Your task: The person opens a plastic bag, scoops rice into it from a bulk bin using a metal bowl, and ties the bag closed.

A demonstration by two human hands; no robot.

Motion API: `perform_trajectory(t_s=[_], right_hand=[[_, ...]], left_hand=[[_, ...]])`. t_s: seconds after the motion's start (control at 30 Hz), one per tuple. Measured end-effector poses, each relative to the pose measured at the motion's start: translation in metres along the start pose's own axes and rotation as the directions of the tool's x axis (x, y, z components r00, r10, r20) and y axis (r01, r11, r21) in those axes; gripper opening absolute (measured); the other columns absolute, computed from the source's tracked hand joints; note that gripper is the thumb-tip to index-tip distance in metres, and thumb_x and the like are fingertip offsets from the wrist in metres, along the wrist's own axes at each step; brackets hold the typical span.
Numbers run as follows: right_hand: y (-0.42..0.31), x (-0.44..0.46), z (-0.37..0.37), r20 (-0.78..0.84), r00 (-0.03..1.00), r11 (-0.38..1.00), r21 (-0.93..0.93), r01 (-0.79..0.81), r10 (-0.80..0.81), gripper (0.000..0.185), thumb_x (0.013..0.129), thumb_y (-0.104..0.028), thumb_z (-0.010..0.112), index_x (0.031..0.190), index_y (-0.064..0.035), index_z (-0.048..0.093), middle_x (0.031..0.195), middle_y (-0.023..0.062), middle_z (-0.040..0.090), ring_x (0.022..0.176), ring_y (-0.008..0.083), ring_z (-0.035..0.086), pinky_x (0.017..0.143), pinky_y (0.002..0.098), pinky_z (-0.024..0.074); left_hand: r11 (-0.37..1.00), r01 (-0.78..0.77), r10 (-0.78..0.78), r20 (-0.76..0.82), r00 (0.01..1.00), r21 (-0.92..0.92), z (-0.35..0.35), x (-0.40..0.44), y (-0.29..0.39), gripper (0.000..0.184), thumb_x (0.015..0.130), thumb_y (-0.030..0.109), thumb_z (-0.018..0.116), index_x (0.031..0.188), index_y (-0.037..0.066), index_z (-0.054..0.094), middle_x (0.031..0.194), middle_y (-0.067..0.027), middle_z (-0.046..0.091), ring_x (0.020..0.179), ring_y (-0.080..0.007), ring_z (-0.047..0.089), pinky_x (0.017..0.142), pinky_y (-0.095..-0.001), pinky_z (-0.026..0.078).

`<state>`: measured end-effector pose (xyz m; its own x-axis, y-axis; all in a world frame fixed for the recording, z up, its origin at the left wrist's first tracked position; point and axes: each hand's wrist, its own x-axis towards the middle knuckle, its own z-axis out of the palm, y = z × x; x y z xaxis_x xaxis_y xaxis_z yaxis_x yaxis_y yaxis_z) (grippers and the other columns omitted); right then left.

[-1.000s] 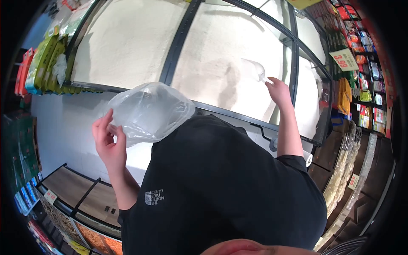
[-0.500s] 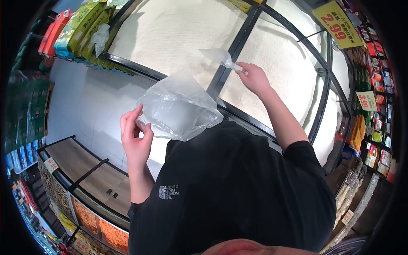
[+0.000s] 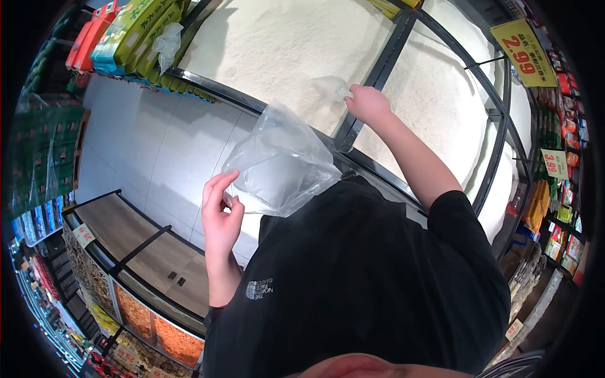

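Note:
A clear plastic bag [image 3: 283,157] hangs in front of my black shirt. My left hand [image 3: 222,205] pinches the bag's left edge between thumb and fingers. The bag is puffed out, and I cannot make out anything inside it. My right hand [image 3: 368,104] is closed around the handle of a translucent scoop [image 3: 331,88]. The scoop is held over a bin of white grain [image 3: 283,44] that looks like rice, near the dark divider [image 3: 372,82]. Its blade points left and is hard to tell from the pale grain behind it.
A second bin of white grain [image 3: 425,104] lies right of the divider. Green and yellow packages [image 3: 135,34] stand at upper left. A yellow price sign [image 3: 524,53] rises at upper right. A wooden-topped, black-framed counter [image 3: 142,242] stands at lower left beside the pale floor [image 3: 157,145].
My right hand has moved slightly left with the scoop, bringing it over the left bin. My left hand still pinches the bag. The whole view has shifted a little.

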<state>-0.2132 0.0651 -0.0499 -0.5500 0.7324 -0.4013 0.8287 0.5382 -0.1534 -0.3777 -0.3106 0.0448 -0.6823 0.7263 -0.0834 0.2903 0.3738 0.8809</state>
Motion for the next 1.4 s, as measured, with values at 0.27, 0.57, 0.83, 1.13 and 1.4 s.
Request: perform_trajectory(t_s=[0.27,0.57,0.83,1.13,1.4], right_hand=[[-0.018,0.036,0.058,0.069,0.997,0.999,-0.009,0.031,-0.031,0.038,0.095,-0.033,0.059,0.118,-0.0062,0.069,0.112,0.0163,0.073,0.107,0.0324,0.071,0.089,0.0454,0.0576],[0.024,-0.063,0.083,-0.725,0.658,0.872,0.172,0.458,-0.203,0.034,0.086,-0.025,0.073,0.116,-0.01,0.068,0.112,0.0124,0.065,0.106,0.033,0.061,0.089,0.0444,0.0501],[0.095,-0.284,0.156,-0.351,0.857,0.537,0.837,0.105,0.379,0.027,0.098,-0.028,0.063,0.114,-0.0073,0.068,0.109,0.0167,0.065,0.105,0.036,0.063,0.093,0.0443,0.0511],[0.133,-0.528,0.276,0.028,0.581,0.111,0.973,-0.202,0.813,0.026,0.1,-0.03,0.064,0.106,-0.0054,0.072,0.071,0.0074,0.067,0.065,0.0163,0.064,0.064,0.0342,0.0521],[0.125,-0.713,0.366,0.309,0.224,-0.239,0.926,-0.293,0.924,0.032,0.097,-0.038,0.064,0.102,-0.0075,0.069,0.082,0.0147,0.069,0.078,0.0264,0.067,0.075,0.0402,0.053]], left_hand=[[0.991,-0.13,0.13,0.191,0.973,-0.012,0.006,0.018,0.0,0.031,0.077,-0.014,0.058,0.098,0.004,0.072,0.128,-0.0104,0.063,0.071,-0.0087,0.055,0.067,-0.0239,0.048],[0.978,-0.204,0.152,0.557,0.817,0.032,0.076,0.021,0.012,0.043,0.081,-0.012,0.06,0.118,0.008,0.072,0.121,-0.01,0.065,0.069,-0.0124,0.056,0.065,-0.0261,0.05],[0.892,-0.451,0.266,0.844,0.466,-0.032,0.154,0.01,0.048,0.041,0.083,-0.009,0.062,0.118,0.009,0.072,0.112,-0.0088,0.063,0.067,-0.0125,0.053,0.064,-0.0257,0.047],[0.767,-0.613,0.284,0.957,0.06,-0.189,0.274,-0.132,0.09,0.037,0.082,-0.003,0.063,0.116,0.007,0.073,0.114,-0.0105,0.064,0.071,-0.0154,0.058,0.068,-0.0288,0.05],[0.656,-0.678,0.197,0.942,-0.271,-0.332,0.371,-0.297,0.104,0.038,0.083,-0.002,0.062,0.12,0.005,0.071,0.117,-0.012,0.064,0.075,-0.0206,0.065,0.074,-0.0334,0.055]])
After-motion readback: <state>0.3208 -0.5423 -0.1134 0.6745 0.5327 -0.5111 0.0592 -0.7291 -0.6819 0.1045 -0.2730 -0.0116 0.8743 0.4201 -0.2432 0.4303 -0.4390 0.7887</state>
